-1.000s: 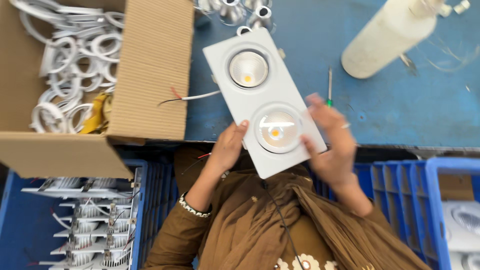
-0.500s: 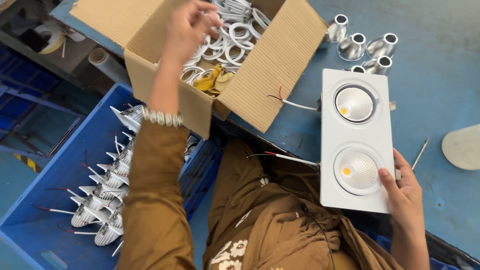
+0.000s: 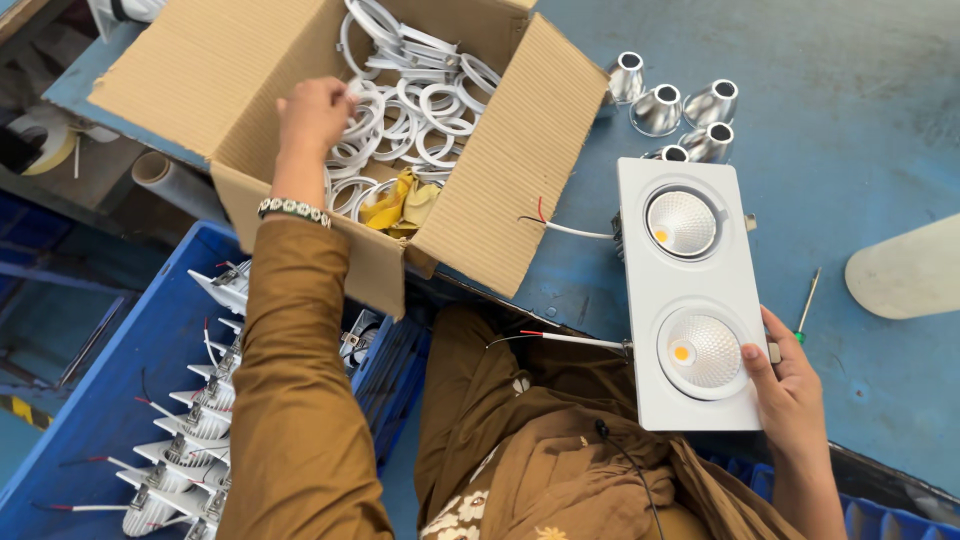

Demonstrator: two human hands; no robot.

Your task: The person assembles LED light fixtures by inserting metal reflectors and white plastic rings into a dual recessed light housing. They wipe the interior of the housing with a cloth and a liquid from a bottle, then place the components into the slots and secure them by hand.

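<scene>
Head view: the left hand [image 3: 312, 112] reaches into the cardboard box [image 3: 480, 190], its grip closing on white rings [image 3: 430, 110], probably light and stiff. The right hand [image 3: 790, 385] clasps the white 2-lamp fixture [image 3: 692, 295] by its near edge, over the blue worktop [image 3: 850, 150]; it looks rigid, best held by the frame.

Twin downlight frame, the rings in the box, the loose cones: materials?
Twin downlight frame: matte white, probably painted metal or plastic; flat even sheen. Rings: glossy white, likely plastic or coated metal. Cones: bright mirror-like metal, probably aluminium. Box: brown corrugated cardboard.
</scene>
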